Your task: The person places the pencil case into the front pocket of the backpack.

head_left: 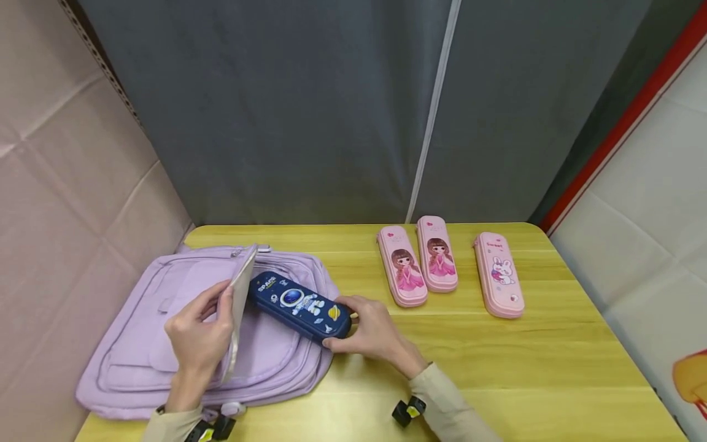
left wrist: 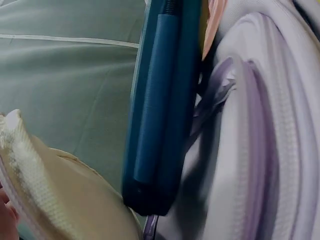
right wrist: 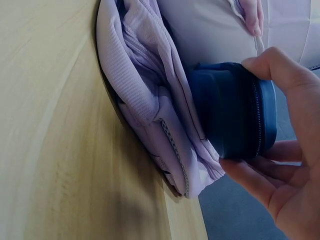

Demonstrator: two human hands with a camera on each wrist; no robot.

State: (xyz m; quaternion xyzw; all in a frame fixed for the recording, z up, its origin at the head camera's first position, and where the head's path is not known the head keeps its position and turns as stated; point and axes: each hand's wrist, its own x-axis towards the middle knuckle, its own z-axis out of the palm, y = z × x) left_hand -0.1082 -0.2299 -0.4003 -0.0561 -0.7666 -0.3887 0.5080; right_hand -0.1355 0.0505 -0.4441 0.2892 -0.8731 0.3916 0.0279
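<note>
Nearest the person, a dark wrist device (head_left: 409,411) sits at the cuff of each sleeve (head_left: 450,405), plainly clear of the fingers. The left hand (head_left: 200,334) has its thumb and fingers closed in a pinch on the raised flap (head_left: 239,313) of a lavender bag (head_left: 135,344); that grip seems to be what holds the pale-lined flap upright and the gap beside it wide. The right hand (head_left: 372,328) is partly spread, thumb on one side and fingers on the other, gripping the near end of a navy astronaut pencil case (head_left: 304,309). Holding just that end leaves the rest unobstructed: the far end lies between the flap and the bag's body, though how deep it reaches I cannot tell. The bag lies flat on the wooden table (head_left: 442,377), which probably gives it steady support. Farther off, two pink doll-print cases (head_left: 407,270) lie side by side and a pink rabbit case (head_left: 499,276) lies apart to the right, all printed face up, so their pictures are easily told apart. Behind hangs a grey curtain (head_left: 304,123).
</note>
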